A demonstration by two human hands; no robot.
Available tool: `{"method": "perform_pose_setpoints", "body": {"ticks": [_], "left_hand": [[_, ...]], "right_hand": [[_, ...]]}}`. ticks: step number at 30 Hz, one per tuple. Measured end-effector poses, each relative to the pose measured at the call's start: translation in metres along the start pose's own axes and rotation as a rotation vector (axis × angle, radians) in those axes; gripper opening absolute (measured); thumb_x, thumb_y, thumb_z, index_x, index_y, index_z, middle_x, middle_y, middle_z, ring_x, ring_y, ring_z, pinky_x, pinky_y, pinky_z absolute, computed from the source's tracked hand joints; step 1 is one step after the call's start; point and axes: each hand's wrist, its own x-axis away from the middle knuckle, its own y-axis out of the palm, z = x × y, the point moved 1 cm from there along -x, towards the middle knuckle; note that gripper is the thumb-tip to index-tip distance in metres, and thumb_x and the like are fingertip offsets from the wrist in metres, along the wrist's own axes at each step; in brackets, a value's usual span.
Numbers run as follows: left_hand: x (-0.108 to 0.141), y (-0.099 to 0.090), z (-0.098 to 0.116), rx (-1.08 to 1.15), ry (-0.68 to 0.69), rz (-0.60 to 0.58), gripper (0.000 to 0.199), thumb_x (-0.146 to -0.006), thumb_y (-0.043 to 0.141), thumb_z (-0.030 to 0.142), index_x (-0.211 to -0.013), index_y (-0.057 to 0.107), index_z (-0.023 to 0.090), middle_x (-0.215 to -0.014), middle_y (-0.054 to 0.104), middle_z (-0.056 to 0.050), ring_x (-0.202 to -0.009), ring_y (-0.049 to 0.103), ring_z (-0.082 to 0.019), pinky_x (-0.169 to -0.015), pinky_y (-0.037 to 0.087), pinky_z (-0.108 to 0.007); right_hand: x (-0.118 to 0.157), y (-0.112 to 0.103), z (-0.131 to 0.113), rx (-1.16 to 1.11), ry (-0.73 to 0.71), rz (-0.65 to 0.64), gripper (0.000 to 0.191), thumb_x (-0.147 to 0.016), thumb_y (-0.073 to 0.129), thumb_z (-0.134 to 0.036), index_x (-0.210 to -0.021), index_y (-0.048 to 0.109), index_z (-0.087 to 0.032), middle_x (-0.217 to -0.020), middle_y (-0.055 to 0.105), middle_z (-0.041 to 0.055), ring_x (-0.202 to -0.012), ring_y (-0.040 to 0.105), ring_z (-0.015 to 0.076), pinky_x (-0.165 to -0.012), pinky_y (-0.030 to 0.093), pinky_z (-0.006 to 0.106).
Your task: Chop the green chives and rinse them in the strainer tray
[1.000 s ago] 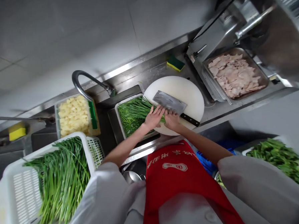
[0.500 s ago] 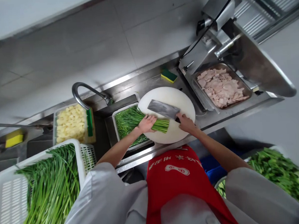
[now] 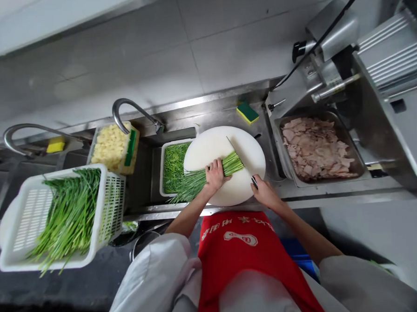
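On a round white cutting board [image 3: 201, 149], my left hand [image 3: 216, 175] is closed over a bunch of garlic chives [image 3: 234, 162]. Pale stem ends point right; the green leaves trail left over the board's edge and the tray. My right hand [image 3: 265, 191] grips the black handle of a cleaver [image 3: 254, 182] at the lower right of the board. Its blade stands nearly upright, seen almost edge-on, across the stem ends. Whether it touches the stems I cannot tell. Cut greens [image 3: 176, 164] fill a white tray in the sink left of the board.
A white basket [image 3: 106, 198] with long chives stands at left. Behind it is a tub of pale chunks [image 3: 108, 147] beneath a curved faucet [image 3: 132, 103]. A sponge [image 3: 247, 112] lies behind the board. At right, a metal tray of sliced meat [image 3: 318, 145] sits by a slicing machine [image 3: 376, 96].
The cleaver has turned from lying broadside over the board to standing on edge by the stem ends. The chives now tilt upward to the right. The whole view has shifted and rotated.
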Motion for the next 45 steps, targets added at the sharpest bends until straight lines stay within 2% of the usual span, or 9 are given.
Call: {"method": "perform_pose_setpoints", "body": {"ticks": [4, 9, 17, 20, 23, 28, 32, 38, 45], "left_hand": [[0.001, -0.005, -0.013, 0.027, 0.093, -0.008, 0.101, -0.072, 0.070, 0.072, -0.149, 0.037, 0.014, -0.150, 0.042, -0.019, -0.129, 0.045, -0.034, -0.107, 0.038, -0.044], [0.003, -0.004, -0.021, 0.014, 0.066, -0.068, 0.118, -0.069, 0.068, 0.076, -0.159, 0.020, 0.015, -0.150, 0.043, -0.019, -0.129, 0.042, -0.039, -0.113, 0.027, -0.057], [-0.005, 0.000, -0.028, 0.032, 0.083, -0.086, 0.125, -0.067, 0.068, 0.078, -0.160, 0.019, 0.011, -0.150, 0.041, -0.022, -0.132, 0.037, -0.040, -0.113, 0.026, -0.060], [-0.004, -0.001, -0.028, 0.043, 0.088, -0.088, 0.123, -0.067, 0.068, 0.077, -0.158, 0.022, 0.008, -0.147, 0.043, -0.022, -0.129, 0.039, -0.039, -0.112, 0.026, -0.059], [-0.002, 0.000, -0.028, 0.062, 0.081, -0.076, 0.117, -0.070, 0.069, 0.075, -0.155, 0.026, 0.007, -0.144, 0.047, -0.022, -0.125, 0.042, -0.037, -0.112, 0.028, -0.056], [-0.005, 0.002, -0.032, 0.115, 0.127, -0.093, 0.103, -0.073, 0.068, 0.072, -0.148, 0.036, 0.009, -0.137, 0.049, -0.021, -0.122, 0.045, -0.038, -0.106, 0.034, -0.049], [-0.006, 0.002, -0.033, 0.128, 0.150, -0.102, 0.087, -0.077, 0.067, 0.067, -0.139, 0.044, 0.010, -0.131, 0.052, -0.022, -0.119, 0.046, -0.038, -0.103, 0.035, -0.047], [-0.006, 0.001, -0.032, 0.094, 0.151, -0.091, 0.082, -0.078, 0.068, 0.064, -0.136, 0.046, 0.009, -0.130, 0.053, -0.020, -0.118, 0.047, -0.036, -0.101, 0.038, -0.046], [-0.005, -0.005, -0.034, 0.096, 0.169, -0.119, 0.082, -0.080, 0.069, 0.058, -0.141, 0.043, 0.010, -0.133, 0.052, -0.020, -0.120, 0.045, -0.036, -0.101, 0.037, -0.045]], "right_hand": [[-0.012, -0.013, -0.011, 0.154, 0.054, -0.006, 0.029, -0.102, 0.040, -0.029, -0.123, 0.054, -0.016, -0.102, 0.074, 0.0163, -0.093, 0.071, 0.0291, -0.073, 0.041, 0.031], [-0.021, -0.009, -0.033, 0.226, 0.063, -0.020, 0.038, -0.104, 0.025, -0.018, -0.132, 0.048, -0.008, -0.103, 0.073, 0.0221, -0.101, 0.071, 0.0300, -0.082, 0.046, 0.034], [-0.020, 0.000, -0.031, 0.291, 0.141, -0.023, 0.033, -0.101, 0.028, -0.012, -0.129, 0.047, -0.010, -0.104, 0.072, 0.0221, -0.101, 0.071, 0.0296, -0.084, 0.047, 0.034], [-0.021, 0.001, -0.034, 0.302, 0.120, -0.063, 0.032, -0.102, 0.029, -0.013, -0.128, 0.048, -0.010, -0.103, 0.073, 0.0209, -0.100, 0.071, 0.0282, -0.083, 0.046, 0.032], [-0.016, -0.006, -0.035, 0.308, 0.120, -0.028, 0.032, -0.104, 0.028, -0.020, -0.124, 0.050, -0.011, -0.101, 0.073, 0.0200, -0.094, 0.072, 0.0287, -0.077, 0.045, 0.032], [0.018, -0.023, -0.049, 0.268, 0.132, 0.087, 0.035, -0.107, 0.024, -0.029, -0.121, 0.051, -0.011, -0.092, 0.074, 0.0178, -0.084, 0.071, 0.0262, -0.068, 0.039, 0.030], [0.039, -0.022, -0.067, 0.195, 0.056, 0.013, 0.032, -0.107, 0.025, -0.030, -0.121, 0.049, -0.014, -0.086, 0.073, 0.0126, -0.078, 0.069, 0.0227, -0.066, 0.035, 0.028], [0.031, -0.013, -0.074, 0.223, 0.057, -0.067, 0.030, -0.108, 0.024, -0.030, -0.116, 0.048, -0.015, -0.086, 0.072, 0.0127, -0.080, 0.070, 0.0241, -0.066, 0.034, 0.029], [0.023, -0.016, -0.079, 0.251, 0.087, -0.089, 0.026, -0.107, 0.027, -0.028, -0.115, 0.048, -0.014, -0.089, 0.072, 0.0155, -0.085, 0.071, 0.0249, -0.067, 0.036, 0.029]]}}
